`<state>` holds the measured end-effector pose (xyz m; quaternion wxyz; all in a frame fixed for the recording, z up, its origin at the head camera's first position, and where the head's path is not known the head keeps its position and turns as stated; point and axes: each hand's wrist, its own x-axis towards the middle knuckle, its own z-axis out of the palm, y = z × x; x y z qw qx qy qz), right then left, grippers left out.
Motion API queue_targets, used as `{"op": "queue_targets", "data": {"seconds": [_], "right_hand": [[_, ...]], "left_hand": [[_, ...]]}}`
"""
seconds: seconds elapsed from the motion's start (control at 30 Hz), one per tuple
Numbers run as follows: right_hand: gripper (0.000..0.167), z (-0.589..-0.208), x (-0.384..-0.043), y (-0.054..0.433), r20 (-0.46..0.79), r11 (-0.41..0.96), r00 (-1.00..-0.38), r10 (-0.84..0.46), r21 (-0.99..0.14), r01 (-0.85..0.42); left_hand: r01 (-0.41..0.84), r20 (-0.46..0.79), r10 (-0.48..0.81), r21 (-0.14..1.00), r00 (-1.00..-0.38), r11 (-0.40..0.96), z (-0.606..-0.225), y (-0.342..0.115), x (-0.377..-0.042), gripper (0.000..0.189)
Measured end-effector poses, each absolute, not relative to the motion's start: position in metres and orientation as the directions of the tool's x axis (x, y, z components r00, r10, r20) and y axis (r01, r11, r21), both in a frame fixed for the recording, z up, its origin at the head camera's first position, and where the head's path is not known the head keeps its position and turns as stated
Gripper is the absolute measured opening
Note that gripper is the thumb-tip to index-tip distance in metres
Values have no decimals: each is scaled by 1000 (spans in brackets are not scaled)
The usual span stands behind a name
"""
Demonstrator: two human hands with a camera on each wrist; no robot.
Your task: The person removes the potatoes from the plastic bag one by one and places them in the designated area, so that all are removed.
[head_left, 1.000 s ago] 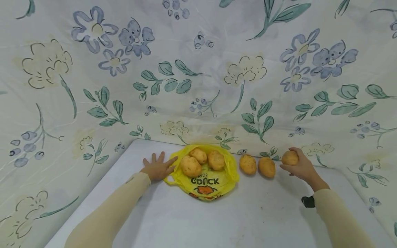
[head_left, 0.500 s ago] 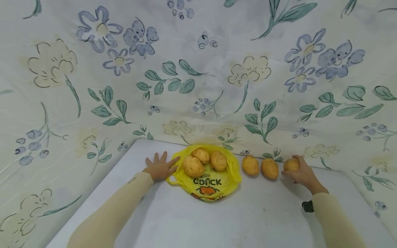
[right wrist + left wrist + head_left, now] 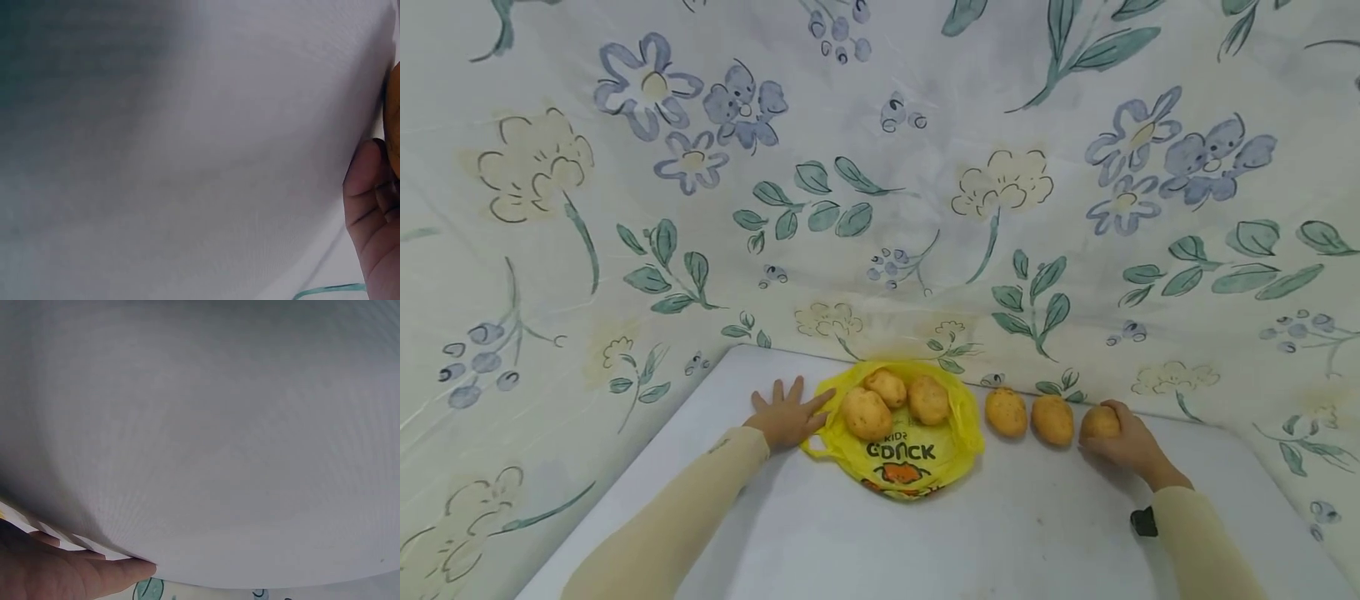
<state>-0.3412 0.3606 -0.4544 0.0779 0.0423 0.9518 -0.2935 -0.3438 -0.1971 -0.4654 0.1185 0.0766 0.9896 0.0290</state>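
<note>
1. Potato (image 3: 1101, 422) in hand at the right end of a short row: a person's right hand (image 3: 1131, 450) grips it, fingers and thumb curled around its sides, near the back edge of a white table (image 3: 985, 533). Whether its underside touches the tabletop cannot be told.

2. Just left of the held potato, an oval potato (image 3: 1052, 419) lies near the rear edge; beside it, a speckled potato (image 3: 1006, 412) sits closest to a yellow bag (image 3: 967, 417). Narrow gaps separate the three.

3. The bag lies spread on the table, bearing dark lettering (image 3: 901, 451) and an orange print (image 3: 901, 473). Three more potatoes rest on it: a front potato (image 3: 867, 414) at left, a rear potato (image 3: 886, 388) behind it and a round potato (image 3: 928, 400) at right.

4. The left hand (image 3: 784, 418) lies palm down, fingers spread wide and holding nothing, its nearest digits at the bag's left edge.

5. Pale yellow sleeves (image 3: 677, 508) cover both forearms; a small black object (image 3: 1144, 522) shows beside the right cuff. Behind the table hangs a pale sheet (image 3: 910, 308) printed with blue flowers and green leaves.

6. The wrist views show mostly white surface: fingers at lower left in one; fingers beside a brown sliver of potato at the right edge in the other.
</note>
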Motion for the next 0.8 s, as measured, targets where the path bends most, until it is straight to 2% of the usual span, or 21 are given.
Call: {"op": "queue_targets", "data": {"seconds": [0.33,0.8], "right_hand": [[109,-452,-344,358,-197,819,-979,58,-551,160],[106,-451,-339,356,-210,806,-977,46,-570,161]], "left_hand": [[136,-209,148,73,-967,988,-464,-197,-344,60],[141,-209,152,65,-966,988,-470,-197,-343,60]]}}
